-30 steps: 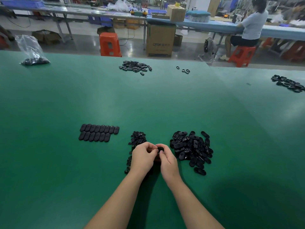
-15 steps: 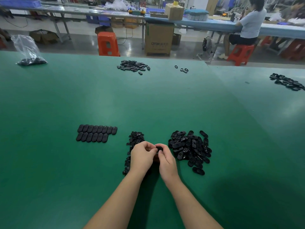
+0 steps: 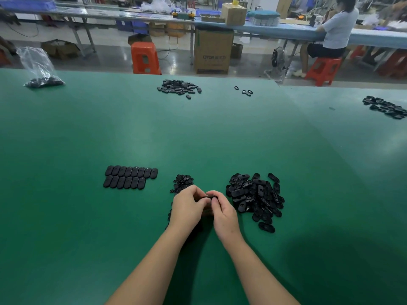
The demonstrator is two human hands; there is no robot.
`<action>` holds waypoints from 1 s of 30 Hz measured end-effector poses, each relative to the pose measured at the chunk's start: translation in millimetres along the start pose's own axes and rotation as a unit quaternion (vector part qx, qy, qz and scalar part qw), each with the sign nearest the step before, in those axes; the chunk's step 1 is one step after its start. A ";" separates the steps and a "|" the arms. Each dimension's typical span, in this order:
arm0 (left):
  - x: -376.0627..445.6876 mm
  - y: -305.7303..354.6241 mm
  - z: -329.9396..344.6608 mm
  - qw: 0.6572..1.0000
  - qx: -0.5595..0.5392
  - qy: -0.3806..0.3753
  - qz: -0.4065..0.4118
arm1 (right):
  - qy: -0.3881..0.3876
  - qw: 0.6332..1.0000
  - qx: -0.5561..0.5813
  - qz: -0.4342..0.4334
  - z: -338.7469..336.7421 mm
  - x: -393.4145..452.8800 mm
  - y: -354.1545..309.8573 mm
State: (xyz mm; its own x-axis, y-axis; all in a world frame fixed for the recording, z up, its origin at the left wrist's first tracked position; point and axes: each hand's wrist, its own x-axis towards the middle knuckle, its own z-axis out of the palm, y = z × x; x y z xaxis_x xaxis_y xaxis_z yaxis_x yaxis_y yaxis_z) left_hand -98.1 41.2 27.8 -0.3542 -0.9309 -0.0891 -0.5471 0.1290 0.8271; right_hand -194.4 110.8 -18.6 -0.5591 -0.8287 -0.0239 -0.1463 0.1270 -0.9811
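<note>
**Both hands meet on one small black part, mid-table**

At the far left corner of the green table (image 3: 88, 238) sits a clear plastic bag (image 3: 39, 71) with dark pieces in its bottom. Nearer, and left of the hands, black oval pieces lie flat in two neat rows (image 3: 130, 177), side by side and touching.

Just right of those rows is a small pile of tiny black bits (image 3: 182, 181). It runs toward the near edge and disappears under the left hand (image 3: 187, 205). That hand is curled, its fingertips pinching a black part (image 3: 211, 196). The part sits between the two hands at their far tips, slightly above the table, and only its top edge shows past the fingers. The right hand (image 3: 224, 213) closes on the same part from the other side, its fingers bent round it and its knuckles almost against the left hand's.

Just right of the right hand lies a loose heap of black oval shells (image 3: 255, 197), close to it but not touching, with a few strays at its near edge.

Along the far edge are another scattered pile (image 3: 178, 88), then a few loose rings (image 3: 244, 91). Well off to the far right lies one more dark cluster (image 3: 385, 107).
</note>
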 end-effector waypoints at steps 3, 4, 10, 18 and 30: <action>-2.1 -2.8 -2.4 1.000 0.000 -0.002 0.012 | 0.004 1.000 -0.028 -0.009 -1.1 0.7 1.3; -2.2 -3.2 -3.0 1.000 0.000 -0.003 0.014 | 0.002 0.999 -0.031 -0.007 -1.5 1.1 2.7; 0.8 -2.5 -9.3 1.000 0.015 -0.017 0.012 | -0.016 1.000 0.006 0.002 -3.6 1.8 3.7; -0.7 -5.5 -6.5 0.999 0.018 -0.031 0.004 | -0.002 1.000 -0.016 0.009 -2.3 1.8 5.1; -1.9 -7.0 3.2 1.000 0.010 -0.005 -0.012 | -0.010 1.000 0.021 0.014 -4.2 0.5 2.1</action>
State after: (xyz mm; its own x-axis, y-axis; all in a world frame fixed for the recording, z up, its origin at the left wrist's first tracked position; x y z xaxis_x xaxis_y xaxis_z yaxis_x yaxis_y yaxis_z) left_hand -96.0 43.2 20.4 -0.3484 -0.9302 -0.1156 -0.5713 0.1129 0.8130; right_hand -198.5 113.0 -19.8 -0.5466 -0.8357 -0.0543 -0.0958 0.1268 -0.9873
